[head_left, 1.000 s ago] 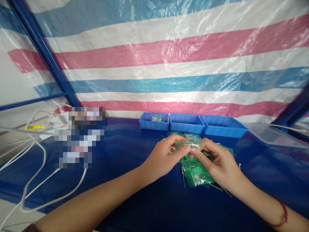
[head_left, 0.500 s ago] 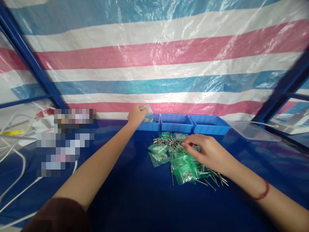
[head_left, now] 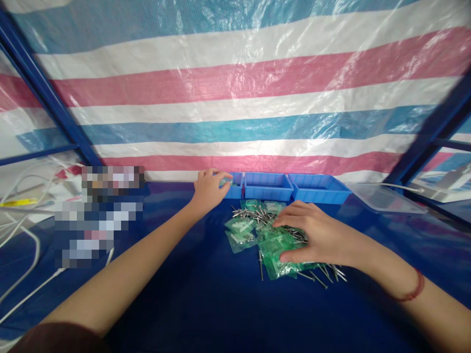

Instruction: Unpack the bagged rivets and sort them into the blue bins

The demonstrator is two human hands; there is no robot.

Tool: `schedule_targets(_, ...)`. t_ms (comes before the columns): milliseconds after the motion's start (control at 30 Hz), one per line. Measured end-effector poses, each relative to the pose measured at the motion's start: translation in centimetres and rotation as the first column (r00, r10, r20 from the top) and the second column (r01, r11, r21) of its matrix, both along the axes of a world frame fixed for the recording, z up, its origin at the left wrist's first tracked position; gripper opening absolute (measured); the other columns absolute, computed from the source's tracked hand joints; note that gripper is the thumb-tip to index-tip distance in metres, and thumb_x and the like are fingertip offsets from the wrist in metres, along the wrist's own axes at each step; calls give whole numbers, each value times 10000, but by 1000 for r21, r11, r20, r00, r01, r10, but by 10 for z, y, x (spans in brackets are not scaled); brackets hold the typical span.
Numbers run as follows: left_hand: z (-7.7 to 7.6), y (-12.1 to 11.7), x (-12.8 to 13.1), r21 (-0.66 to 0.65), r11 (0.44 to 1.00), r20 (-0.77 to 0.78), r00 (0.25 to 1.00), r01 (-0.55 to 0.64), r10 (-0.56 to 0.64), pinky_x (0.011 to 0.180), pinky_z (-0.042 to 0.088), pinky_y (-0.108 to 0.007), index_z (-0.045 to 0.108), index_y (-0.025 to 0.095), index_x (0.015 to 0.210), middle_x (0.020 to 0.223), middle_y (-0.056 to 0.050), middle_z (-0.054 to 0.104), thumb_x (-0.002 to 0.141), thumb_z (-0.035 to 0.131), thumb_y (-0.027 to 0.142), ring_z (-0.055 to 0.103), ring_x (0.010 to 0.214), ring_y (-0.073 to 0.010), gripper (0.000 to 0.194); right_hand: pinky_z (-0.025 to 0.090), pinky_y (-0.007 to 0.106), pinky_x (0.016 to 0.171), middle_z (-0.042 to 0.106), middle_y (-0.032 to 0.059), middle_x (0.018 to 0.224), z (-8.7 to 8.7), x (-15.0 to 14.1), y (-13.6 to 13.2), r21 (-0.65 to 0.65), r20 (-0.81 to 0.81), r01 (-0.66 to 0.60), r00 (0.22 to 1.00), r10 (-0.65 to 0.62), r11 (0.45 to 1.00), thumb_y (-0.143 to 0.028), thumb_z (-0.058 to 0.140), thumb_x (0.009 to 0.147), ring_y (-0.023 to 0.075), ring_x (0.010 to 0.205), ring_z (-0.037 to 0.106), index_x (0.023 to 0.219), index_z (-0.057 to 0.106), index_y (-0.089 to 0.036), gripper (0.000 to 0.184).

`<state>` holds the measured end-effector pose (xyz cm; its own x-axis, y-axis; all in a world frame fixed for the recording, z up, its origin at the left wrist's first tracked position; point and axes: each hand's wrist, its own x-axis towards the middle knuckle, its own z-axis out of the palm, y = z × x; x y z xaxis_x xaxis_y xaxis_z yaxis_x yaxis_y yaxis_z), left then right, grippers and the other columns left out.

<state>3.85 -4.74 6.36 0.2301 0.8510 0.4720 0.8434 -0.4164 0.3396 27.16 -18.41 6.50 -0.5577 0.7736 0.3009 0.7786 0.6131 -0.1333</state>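
A heap of small green plastic bags (head_left: 245, 234) and loose metal pins (head_left: 253, 214) lies on the dark blue table (head_left: 206, 299). My right hand (head_left: 312, 235) rests on top of the heap, fingers spread and curved over the bags. My left hand (head_left: 209, 189) is stretched to the near edge of the leftmost blue tray (head_left: 234, 189), fingers apart and empty. A filled bag lies inside that tray.
Two more blue trays (head_left: 268, 186) (head_left: 318, 190) stand in a row at the back. A clear plastic lid (head_left: 384, 198) lies at the right. White cables (head_left: 25, 264) trail over the left side. A striped tarp (head_left: 235, 83) hangs behind.
A second ago both hands held one bag together. The left hand carried it to the leftmost tray and let it go; the right hand came down onto the heap.
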Motion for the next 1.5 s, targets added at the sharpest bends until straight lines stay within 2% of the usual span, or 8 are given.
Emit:
schedule_targets(133, -10, -51, 9, 0, 898, 84, 895, 439, -438, 973, 344, -422, 696, 267, 900, 1014, -14, 658, 849, 495, 152, 546, 1025, -203, 237, 457, 402, 771, 626, 57, 931, -6, -4, 0, -62, -61, -27, 998, 23, 998, -451, 684, 739, 233, 903, 573, 891, 647, -214, 285)
schedule_targets(233, -15, -83, 14, 31, 848, 235, 820, 530, -521, 932, 384, -390, 655, 231, 973, 983, -27, 677, 850, 548, 234, 562, 989, -201, 163, 467, 379, 776, 642, 48, 910, -10, -7, 2, -69, -183, 11, 983, -24, 998, -323, 678, 775, 215, 890, 584, 906, 616, -206, 187)
schedule_targets(733, -23, -109, 14, -122, 855, 621, 711, 505, -331, 736, 440, -284, 456, 199, 1241, 1018, -57, 579, 949, 356, 399, 559, 791, -144, 368, 514, 288, 723, 684, 34, 860, -6, -24, -7, 15, -662, 76, 748, -47, 997, -212, 591, 826, 172, 831, 658, 754, 548, -209, 84)
schedule_targets(967, -15, -107, 14, -385, 458, 833, 515, 801, -201, 459, 316, -207, 587, 129, 953, 602, 27, 491, 855, 429, 599, 416, 471, -70, 505, 476, 364, 932, 680, 38, 977, -11, -41, -19, 283, -578, -96, 777, 250, 954, -22, 540, 807, 210, 1110, 587, 768, 531, -215, 197)
schedule_targets(1100, -12, -106, 14, -289, 504, 908, 400, 814, -124, 578, 394, -213, 560, 134, 868, 714, 15, 545, 761, 653, 468, 481, 600, -79, 364, 511, 360, 866, 581, 90, 1178, -19, -42, -16, 183, -709, 58, 700, 91, 981, -96, 550, 829, 201, 1052, 602, 949, 537, -226, 177)
schedule_targets(1267, -18, -104, 14, -220, 642, 884, 428, 734, -186, 609, 398, -225, 522, 157, 777, 691, 30, 534, 771, 649, 438, 487, 624, -93, 309, 535, 250, 563, 617, -5, 752, -26, -50, -15, -70, -811, -51, 585, -27, 996, -229, 610, 813, 131, 630, 623, 1029, 491, -218, 248)
schedule_targets(1400, -21, -108, 15, -123, 649, 812, 452, 750, -368, 775, 430, -269, 601, 193, 939, 977, -42, 588, 792, 632, 441, 546, 893, -166, 290, 495, 243, 550, 599, -6, 701, -25, -50, -17, 102, -699, 103, 715, -2, 989, -161, 594, 808, 128, 612, 596, 818, 571, -202, 48)
schedule_targets(1500, -20, -107, 18, -163, 626, 884, 395, 762, -250, 704, 461, -271, 479, 245, 1241, 1205, -91, 517, 813, 515, 594, 567, 889, -171, 553, 503, 273, 659, 634, 39, 833, -24, -40, -15, 357, -590, 156, 802, 93, 921, -94, 575, 802, 162, 777, 624, 798, 593, -200, 108)
